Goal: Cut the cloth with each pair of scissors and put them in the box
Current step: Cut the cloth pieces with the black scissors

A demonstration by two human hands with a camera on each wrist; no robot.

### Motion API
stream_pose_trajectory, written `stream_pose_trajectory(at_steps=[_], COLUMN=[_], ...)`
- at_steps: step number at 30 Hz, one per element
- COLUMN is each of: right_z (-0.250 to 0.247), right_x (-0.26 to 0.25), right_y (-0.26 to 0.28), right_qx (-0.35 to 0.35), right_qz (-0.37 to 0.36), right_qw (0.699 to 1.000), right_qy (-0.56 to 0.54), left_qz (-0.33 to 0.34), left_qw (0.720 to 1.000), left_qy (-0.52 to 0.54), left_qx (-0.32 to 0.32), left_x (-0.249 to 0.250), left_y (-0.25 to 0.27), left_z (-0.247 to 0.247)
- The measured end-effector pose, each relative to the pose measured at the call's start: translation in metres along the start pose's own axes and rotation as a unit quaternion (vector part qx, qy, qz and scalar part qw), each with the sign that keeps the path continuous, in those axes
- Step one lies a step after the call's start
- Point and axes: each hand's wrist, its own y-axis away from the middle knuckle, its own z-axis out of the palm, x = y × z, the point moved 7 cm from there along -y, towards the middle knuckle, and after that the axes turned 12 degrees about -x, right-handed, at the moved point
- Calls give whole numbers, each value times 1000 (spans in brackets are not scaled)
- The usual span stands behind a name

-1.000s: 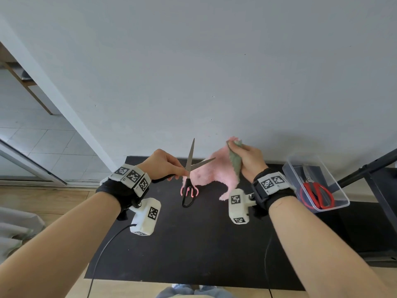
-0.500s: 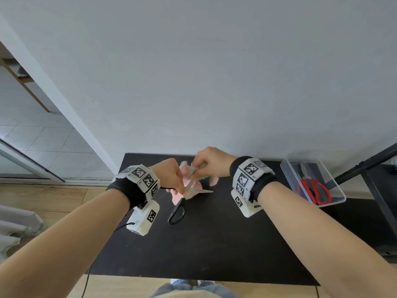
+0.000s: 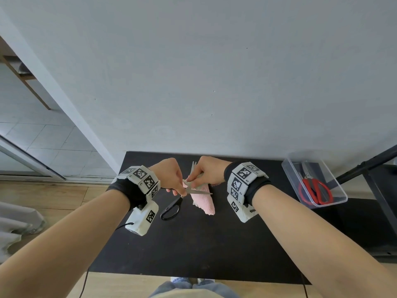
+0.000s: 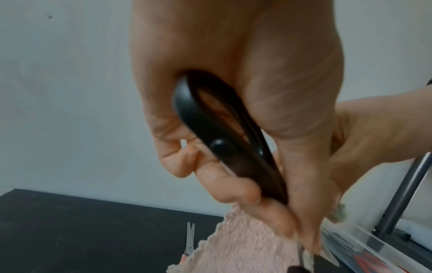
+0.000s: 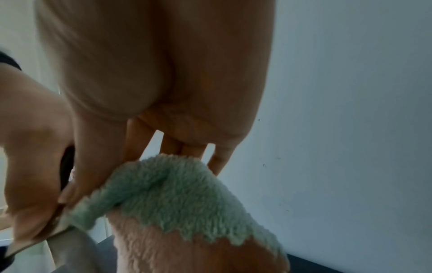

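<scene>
Black table [image 3: 193, 250] with clear box [image 3: 335, 198], small scissors [image 4: 189, 238].

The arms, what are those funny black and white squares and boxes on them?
Each bare forearm wears a black wristband wrapped with white blocks printed with black-and-white square codes. Below each wrist hangs a white camera box with one more code. A thin black cable trails from the left box.

left hand [image 3: 171, 176]: fingers curled, gripping | right hand [image 3: 207, 174]: pinching

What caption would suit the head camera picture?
Left hand works black scissors into pink cloth held by right hand; red scissors lie in the box.
</scene>
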Motion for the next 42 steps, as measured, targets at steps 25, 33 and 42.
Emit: stream_pose_trajectory(at_steps=[25,33,42], right_z=[-14,-19,-27], right_x=[40,52,88], right_y=[-1,4,19], right_qx=[123,124,152], right_qz=[-40,-35,14], right_qw=[979,980,979], right_qy=[-160,-151,-135], left_qz=[78,98,72], left_qw=[936,941,941], left_qy=[336,303,306], left_qx=[67,113,123], left_x=[-16,-13,-29], left_y=[0,3,5], left_z=[-10,-16,-20])
